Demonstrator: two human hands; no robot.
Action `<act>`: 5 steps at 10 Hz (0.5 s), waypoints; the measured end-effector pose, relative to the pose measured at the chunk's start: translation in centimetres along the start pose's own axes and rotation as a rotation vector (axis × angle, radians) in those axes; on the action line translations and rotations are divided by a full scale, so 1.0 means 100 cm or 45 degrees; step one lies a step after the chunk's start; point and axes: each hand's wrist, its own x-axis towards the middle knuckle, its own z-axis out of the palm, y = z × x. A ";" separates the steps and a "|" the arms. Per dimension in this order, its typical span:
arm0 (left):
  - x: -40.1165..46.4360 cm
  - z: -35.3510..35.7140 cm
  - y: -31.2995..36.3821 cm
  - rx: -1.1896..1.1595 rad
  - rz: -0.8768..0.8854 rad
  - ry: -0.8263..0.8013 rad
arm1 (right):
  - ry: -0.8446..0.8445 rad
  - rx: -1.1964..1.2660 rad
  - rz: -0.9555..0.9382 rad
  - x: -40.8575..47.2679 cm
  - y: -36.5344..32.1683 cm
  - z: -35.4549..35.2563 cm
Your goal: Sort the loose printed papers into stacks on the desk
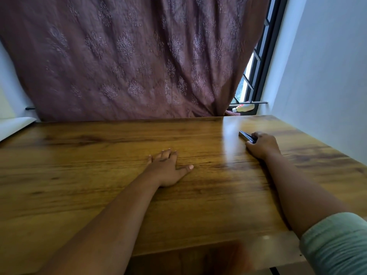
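No sorted stacks show anywhere on the tabletop (111, 195), so by my reading the sorting has not visibly begun, or its papers lie out of view. The only paper-like thing is a white sheet or pad edge (14, 127) at the far left border, well apart from both hands; whether it is printed cannot be told. The left hand (168, 168) lies flat on the wood, its fingers (165, 153) straight and slightly apart, the thumb spread to the side, holding nothing. The right hand (261, 144) rests further off toward the window, its fingers curled round a small dark object (246, 135) that sticks out just beyond the fingertips and touches the wood. A pale bottle (243, 108) lies on the sill past that hand, beside the patterned curtain (129, 56). No brand, label or writing is legible on anything.
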 end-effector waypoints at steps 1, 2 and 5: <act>0.000 -0.001 0.000 -0.010 0.001 -0.004 | 0.004 0.005 -0.006 0.002 0.000 0.001; 0.000 0.000 0.000 -0.002 0.003 0.002 | 0.017 -0.003 -0.012 0.004 0.003 0.002; 0.003 0.002 -0.002 -0.008 0.004 0.016 | -0.002 -0.043 -0.009 0.005 0.002 0.002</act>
